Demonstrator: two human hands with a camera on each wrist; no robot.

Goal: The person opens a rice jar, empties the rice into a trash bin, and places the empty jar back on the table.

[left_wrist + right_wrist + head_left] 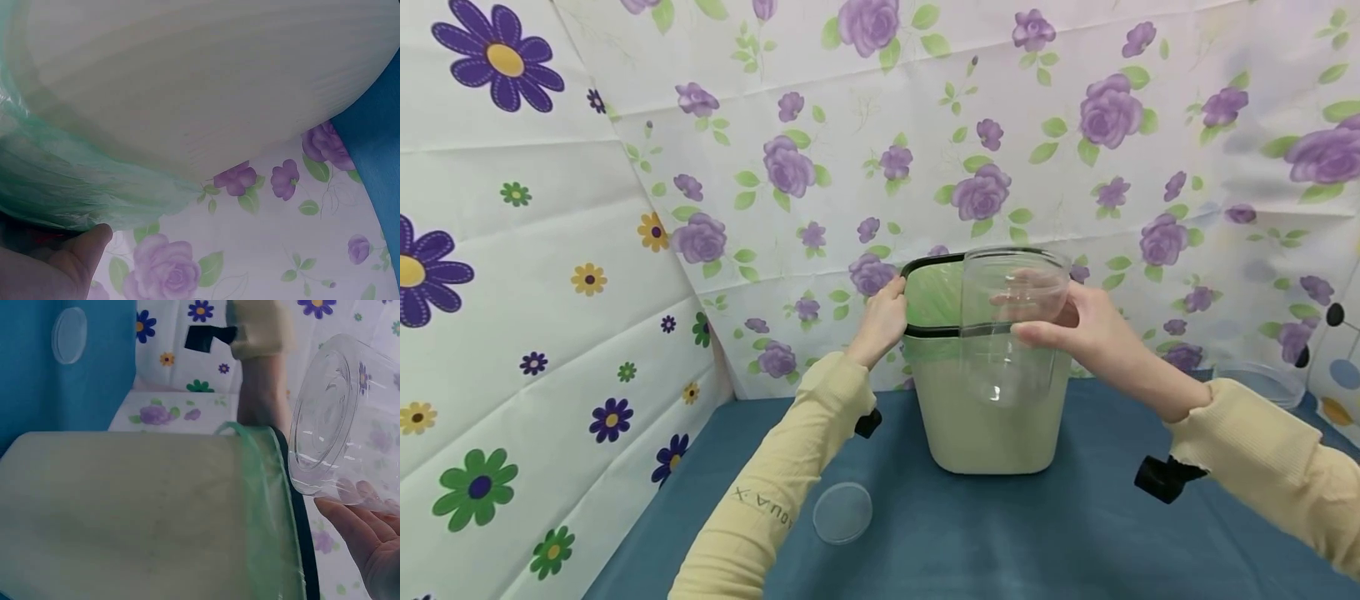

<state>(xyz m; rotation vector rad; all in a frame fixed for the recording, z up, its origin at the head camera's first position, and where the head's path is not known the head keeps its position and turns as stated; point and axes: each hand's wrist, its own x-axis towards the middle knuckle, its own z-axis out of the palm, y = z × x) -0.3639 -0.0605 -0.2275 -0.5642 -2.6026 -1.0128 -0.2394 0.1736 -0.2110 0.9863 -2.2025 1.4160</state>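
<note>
A cream trash bin (pixel 992 433) with a black rim stands on the table, lined with a green plastic bag (pixel 934 296). My left hand (pixel 883 321) grips the bin's rim on its left side; in the left wrist view a thumb lies against the green bag (pixel 94 187). My right hand (pixel 1097 333) holds a clear plastic jar (pixel 1007 367) between thumb and fingers, with some fingers showing through its wall. From the head view the jar overlaps the bin's front and right part. In the right wrist view the jar's ringed base (pixel 322 419) faces the camera.
A clear round disc (pixel 842 513), like a lid, lies on the blue tablecloth (pixel 970 533) left of the bin. Another clear round plastic piece (pixel 1262 383) lies at the far right. Flowered sheets (pixel 865 200) hang close behind and at the left.
</note>
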